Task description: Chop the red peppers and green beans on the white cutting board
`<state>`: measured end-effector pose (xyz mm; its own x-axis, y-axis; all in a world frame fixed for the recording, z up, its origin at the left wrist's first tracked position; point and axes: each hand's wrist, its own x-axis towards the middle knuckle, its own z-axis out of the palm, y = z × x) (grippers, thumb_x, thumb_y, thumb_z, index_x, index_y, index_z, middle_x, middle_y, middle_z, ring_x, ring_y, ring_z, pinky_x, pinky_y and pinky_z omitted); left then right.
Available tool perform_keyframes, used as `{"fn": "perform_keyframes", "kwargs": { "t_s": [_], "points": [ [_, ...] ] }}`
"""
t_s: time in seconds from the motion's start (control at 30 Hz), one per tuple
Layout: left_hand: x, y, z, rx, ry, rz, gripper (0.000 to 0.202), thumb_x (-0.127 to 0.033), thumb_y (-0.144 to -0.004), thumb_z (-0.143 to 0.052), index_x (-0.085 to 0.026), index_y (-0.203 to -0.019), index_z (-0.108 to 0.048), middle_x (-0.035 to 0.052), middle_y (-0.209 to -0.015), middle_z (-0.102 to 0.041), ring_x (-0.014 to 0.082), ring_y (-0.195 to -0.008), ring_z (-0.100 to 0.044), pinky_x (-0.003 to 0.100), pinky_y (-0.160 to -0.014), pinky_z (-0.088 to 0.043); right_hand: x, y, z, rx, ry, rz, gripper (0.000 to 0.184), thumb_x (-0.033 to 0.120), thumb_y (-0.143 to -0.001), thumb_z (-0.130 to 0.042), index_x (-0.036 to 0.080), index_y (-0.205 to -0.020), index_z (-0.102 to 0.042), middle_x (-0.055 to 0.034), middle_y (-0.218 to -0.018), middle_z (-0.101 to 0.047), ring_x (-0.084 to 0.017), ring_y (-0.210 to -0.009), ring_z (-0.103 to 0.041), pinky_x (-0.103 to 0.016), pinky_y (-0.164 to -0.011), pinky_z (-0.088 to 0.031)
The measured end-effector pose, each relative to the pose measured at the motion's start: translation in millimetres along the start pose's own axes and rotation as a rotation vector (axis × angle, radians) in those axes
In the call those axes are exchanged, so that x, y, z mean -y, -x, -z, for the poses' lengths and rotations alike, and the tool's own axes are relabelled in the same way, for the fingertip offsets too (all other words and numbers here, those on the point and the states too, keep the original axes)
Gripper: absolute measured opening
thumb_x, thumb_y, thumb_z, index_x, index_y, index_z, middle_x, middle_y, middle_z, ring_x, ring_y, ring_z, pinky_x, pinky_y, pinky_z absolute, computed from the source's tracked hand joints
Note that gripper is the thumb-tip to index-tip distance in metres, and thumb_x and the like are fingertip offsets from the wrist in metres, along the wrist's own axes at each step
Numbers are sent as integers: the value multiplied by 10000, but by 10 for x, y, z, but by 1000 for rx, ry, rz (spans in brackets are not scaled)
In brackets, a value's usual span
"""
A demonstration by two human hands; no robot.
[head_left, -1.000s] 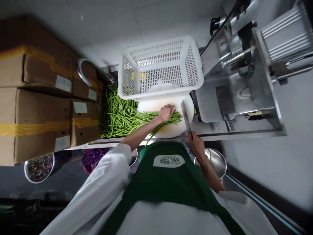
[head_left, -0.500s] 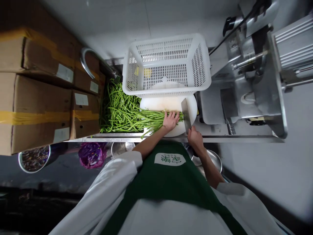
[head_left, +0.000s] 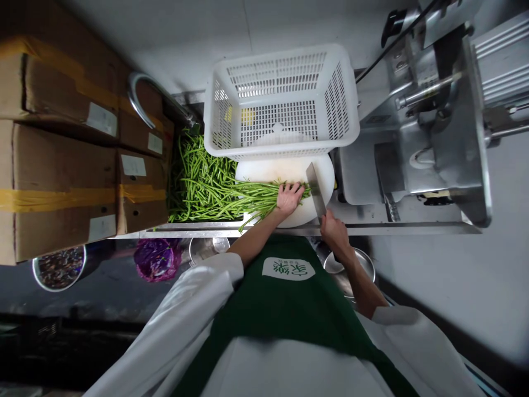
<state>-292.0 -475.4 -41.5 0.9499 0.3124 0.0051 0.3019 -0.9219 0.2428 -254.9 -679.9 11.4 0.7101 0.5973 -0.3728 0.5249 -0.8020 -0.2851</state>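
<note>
Head: grn stalks (head_left: 258,194) under L grip (head_left: 290,198), nr knife (head_left: 316,189) in R grip (head_left: 334,234).

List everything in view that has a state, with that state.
Green stalk bunch: gathered on the cutting board
Knife: held, blade near the bunch's ends
Left hand: laid over the bunch
Right hand: closed on the knife
Loose green stalks: heaped
White basket: upright, open-topped
Cardboard boxes: stacked, taped

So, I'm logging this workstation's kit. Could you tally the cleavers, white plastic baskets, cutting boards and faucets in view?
Cleavers: 2 (one in the right hand, one lying farther right)
White plastic basket: 1
Cutting board: 1
Faucet: 1
Total: 5
</note>
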Motion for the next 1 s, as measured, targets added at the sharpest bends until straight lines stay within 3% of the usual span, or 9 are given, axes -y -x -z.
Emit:
{"fn": "perform_keyframes", "kwargs": {
  "t_s": [0.27,0.43,0.57,0.83,1.0],
  "points": [
    [-12,-5,6,-5,-50,-24,413,-329,-1016,-345,-281,-1365,-562,94,-1445,-532,359,-1286,-445,591,-1064,-304,-15,227,29,25,74,5,309,286,-1050,-293,116,-1242,-467,-137,-843,-688,-282,-789,-684,-322,-698,-426],
    [-26,0,26,-12,-169,-51,411,-321,-1025,-334,-293,-1373,-551,85,-1427,-548,323,-1245,-491,557,-1047,-352,48,67,48,117,20,24,317,256,-1035,-280,100,-1254,-448,-161,-900,-695,-296,-847,-684,-335,-727,-438],
    [-36,4,49,-14,-207,-59,402,-318,-1023,-355,-299,-1374,-550,84,-1427,-549,312,-1248,-495,540,-1044,-367,122,-106,64,109,2,34,328,209,-1023,-282,82,-1295,-415,-171,-943,-700,-299,-892,-685,-341,-757,-441],
    [-65,-4,55,-14,-231,-58,389,-302,-1014,-382,-298,-1365,-549,96,-1426,-543,311,-1243,-497,550,-1054,-357,85,216,150,123,63,32,330,260,-1032,-258,115,-1258,-449,-147,-901,-697,-308,-865,-693,-371,-777,-465],
    [-45,-9,25,-46,-241,-87,381,-306,-1024,-348,-274,-1330,-572,92,-1383,-568,310,-1194,-514,538,-1043,-363,195,68,84,154,23,26,349,196,-1005,-291,82,-1308,-422,-172,-944,-699,-311,-900,-690,-379,-798,-473]
  ]
}}
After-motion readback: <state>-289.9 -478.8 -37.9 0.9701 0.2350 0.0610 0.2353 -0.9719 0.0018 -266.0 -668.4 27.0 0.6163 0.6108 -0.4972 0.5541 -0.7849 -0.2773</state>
